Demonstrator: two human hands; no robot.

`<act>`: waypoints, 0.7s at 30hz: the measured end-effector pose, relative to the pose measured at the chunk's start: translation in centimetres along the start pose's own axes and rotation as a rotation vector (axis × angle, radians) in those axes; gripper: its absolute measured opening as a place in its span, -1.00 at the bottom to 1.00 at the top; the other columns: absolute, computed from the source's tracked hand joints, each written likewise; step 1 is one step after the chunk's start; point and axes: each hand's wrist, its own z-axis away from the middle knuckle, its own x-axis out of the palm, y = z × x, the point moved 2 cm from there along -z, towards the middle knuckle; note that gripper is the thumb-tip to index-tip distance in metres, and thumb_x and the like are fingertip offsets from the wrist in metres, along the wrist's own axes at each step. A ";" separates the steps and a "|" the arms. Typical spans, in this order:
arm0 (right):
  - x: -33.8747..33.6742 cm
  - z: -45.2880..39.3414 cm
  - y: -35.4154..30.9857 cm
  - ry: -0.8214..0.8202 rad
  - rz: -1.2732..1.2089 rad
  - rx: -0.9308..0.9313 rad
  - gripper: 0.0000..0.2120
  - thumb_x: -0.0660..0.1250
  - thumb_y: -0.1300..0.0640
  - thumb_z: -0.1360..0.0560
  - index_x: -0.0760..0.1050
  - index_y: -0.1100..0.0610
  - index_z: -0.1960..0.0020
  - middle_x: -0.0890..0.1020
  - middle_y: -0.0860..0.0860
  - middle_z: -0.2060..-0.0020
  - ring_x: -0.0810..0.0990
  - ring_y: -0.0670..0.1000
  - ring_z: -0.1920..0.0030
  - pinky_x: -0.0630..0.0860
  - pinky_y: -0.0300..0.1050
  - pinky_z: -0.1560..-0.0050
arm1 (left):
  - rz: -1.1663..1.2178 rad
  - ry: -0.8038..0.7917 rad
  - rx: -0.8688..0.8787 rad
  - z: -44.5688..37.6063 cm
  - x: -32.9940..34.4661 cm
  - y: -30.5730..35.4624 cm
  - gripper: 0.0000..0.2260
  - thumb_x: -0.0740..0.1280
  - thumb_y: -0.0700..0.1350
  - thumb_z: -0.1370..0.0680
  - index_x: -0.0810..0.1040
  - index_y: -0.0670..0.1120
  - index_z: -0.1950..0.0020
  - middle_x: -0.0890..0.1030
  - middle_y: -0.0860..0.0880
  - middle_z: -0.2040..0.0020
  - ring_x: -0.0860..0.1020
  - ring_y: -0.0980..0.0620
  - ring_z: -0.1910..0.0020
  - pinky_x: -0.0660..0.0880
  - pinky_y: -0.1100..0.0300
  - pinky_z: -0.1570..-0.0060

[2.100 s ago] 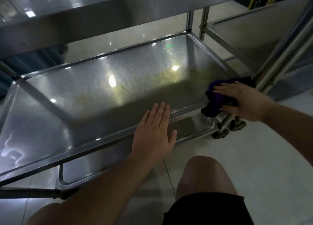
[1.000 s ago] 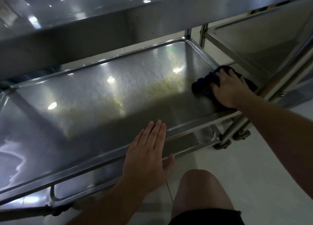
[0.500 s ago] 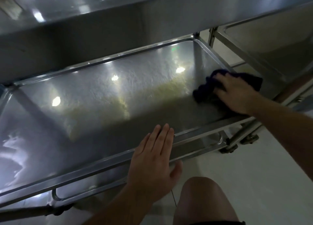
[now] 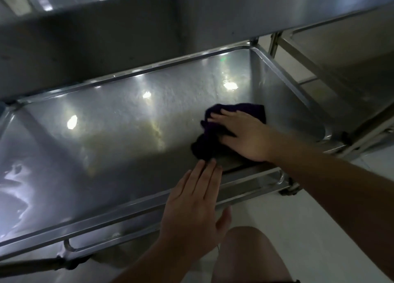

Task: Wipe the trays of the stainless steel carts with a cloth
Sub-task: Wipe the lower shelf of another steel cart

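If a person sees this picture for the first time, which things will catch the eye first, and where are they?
First comes the dark purple cloth, bunched on the right part of the steel tray, with the right hand pressing flat on it. Next is the left hand, fingers straight, resting on the tray's near rim. Bright lamp reflections dot the tray's far half, under the upper shelf.

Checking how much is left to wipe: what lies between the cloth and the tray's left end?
In the head view, only bare steel tray floor with light reflections lies left of the cloth; nothing stands there.
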 end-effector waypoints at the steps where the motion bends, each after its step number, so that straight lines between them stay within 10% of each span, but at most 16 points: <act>1: -0.1 2.1 0.8 0.010 0.002 0.015 -0.33 -0.03 -0.34 -0.56 0.17 -0.17 -0.63 0.13 -0.31 -0.54 -0.01 -0.25 -0.56 -0.10 -0.11 -0.58 | 0.006 -0.006 -0.001 0.0 0.0 0.0 -0.28 0.28 0.20 -0.60 0.31 -0.15 -0.66 0.31 -0.09 -0.66 0.24 -0.08 -0.66 0.18 -0.02 -0.60; 9: -6.0 -1.1 11.2 0.198 0.153 0.589 -0.52 0.06 -0.08 -0.66 0.26 0.00 -0.55 0.28 0.10 -0.57 0.16 0.17 -0.59 -0.01 0.30 -0.59 | 0.021 -0.039 -0.021 -0.1 -0.1 0.3 -0.24 0.32 0.20 -0.55 0.31 -0.13 -0.67 0.29 -0.09 -0.67 0.23 -0.07 -0.66 0.19 -0.02 -0.60; 17: 1.7 -5.6 -4.0 -0.016 0.091 0.056 -0.41 0.15 -0.16 -0.65 0.15 -0.12 -0.64 0.14 -0.11 -0.65 0.05 0.00 -0.65 -0.05 0.11 -0.60 | 0.005 -0.109 -0.002 0.0 -0.3 0.1 -0.21 0.26 0.22 -0.57 0.20 -0.15 -0.70 0.23 -0.11 -0.69 0.17 -0.09 -0.68 0.04 0.02 -0.65; 21: 0.7 -0.5 -1.6 0.031 0.046 0.128 -0.45 0.16 -0.15 -0.67 0.19 -0.13 -0.63 0.19 -0.10 -0.63 0.09 0.00 -0.64 -0.02 0.11 -0.63 | 0.003 -0.163 0.010 -0.1 -0.7 0.0 -0.15 0.21 0.22 -0.58 -0.01 -0.13 -0.74 0.04 -0.09 -0.74 -0.02 -0.06 -0.72 -0.14 0.04 -0.66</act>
